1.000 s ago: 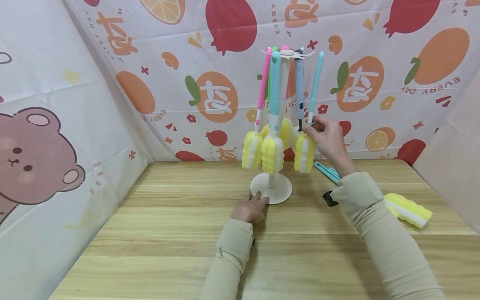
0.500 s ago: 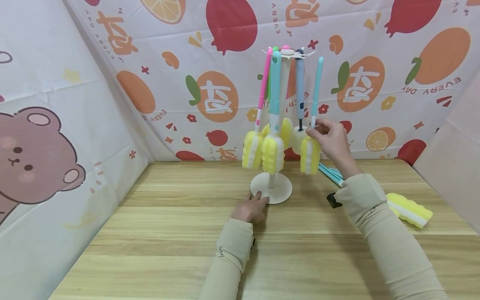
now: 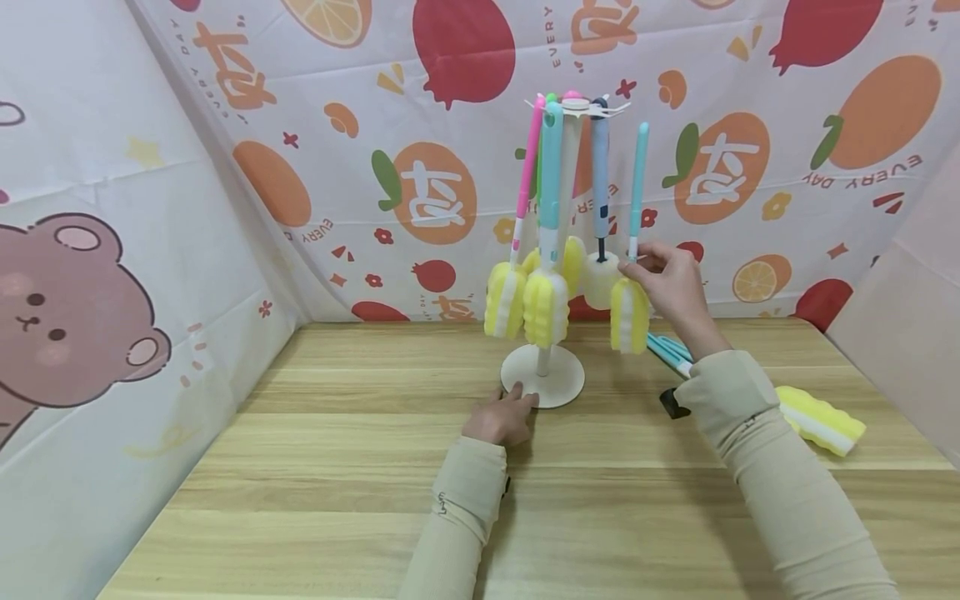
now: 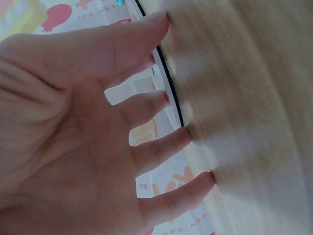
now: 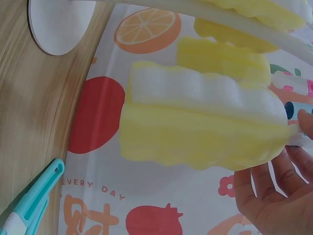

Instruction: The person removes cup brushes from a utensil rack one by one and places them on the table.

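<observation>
My right hand [image 3: 672, 282] pinches a sponge bottle brush [image 3: 628, 317] at the white neck below its teal handle. This brush hangs upright, sponge down, just right of the white rack [image 3: 570, 167] and apart from its hooks. In the right wrist view its yellow-and-white sponge head [image 5: 200, 122] fills the middle. Fingers of my left hand [image 3: 498, 418] rest, fairly straight, on the front edge of the rack's round base [image 3: 558, 385] and the table. Several brushes hang from the rack, among them a teal one [image 3: 551, 167], a pink one [image 3: 528, 167] and a blue-grey one [image 3: 600, 167].
Teal-handled brushes [image 3: 670, 352] lie on the wooden table [image 3: 360, 467] at the right, partly behind my right wrist. Their yellow-and-white sponge heads [image 3: 821, 421] show beyond the sleeve. A printed cloth [image 3: 322, 275] hangs behind the table.
My right hand has drawn the teal-handled brush away from the rack, to the right and slightly down. The left hand stays on the base.
</observation>
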Demonstrator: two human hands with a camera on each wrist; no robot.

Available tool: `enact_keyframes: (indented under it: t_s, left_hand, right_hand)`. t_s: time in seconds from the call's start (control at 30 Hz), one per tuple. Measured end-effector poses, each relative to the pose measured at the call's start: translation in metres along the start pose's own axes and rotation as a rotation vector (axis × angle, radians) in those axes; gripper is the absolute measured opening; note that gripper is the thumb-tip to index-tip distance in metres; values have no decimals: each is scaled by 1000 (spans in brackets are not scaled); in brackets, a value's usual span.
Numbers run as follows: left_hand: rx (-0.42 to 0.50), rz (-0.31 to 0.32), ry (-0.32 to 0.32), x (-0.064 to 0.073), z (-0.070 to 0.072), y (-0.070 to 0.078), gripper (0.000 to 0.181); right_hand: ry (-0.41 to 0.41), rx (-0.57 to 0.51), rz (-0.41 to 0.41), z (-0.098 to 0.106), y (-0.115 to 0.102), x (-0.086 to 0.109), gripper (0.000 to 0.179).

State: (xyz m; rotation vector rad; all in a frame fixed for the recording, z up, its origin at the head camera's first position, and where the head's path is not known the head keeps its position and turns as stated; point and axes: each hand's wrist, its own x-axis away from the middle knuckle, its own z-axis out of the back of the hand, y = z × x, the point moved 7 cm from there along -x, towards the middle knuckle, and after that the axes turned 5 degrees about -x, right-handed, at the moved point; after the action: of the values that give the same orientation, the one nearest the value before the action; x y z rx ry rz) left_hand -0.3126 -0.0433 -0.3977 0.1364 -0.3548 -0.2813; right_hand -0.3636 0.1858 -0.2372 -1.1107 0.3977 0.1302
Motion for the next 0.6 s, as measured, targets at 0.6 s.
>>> enact_keyframes:
  t_s: [0.6]
  left_hand:
    - [6,-6,3,0,1,0,61]
  right_hand:
    - [5,67,-10,3,13,0,38]
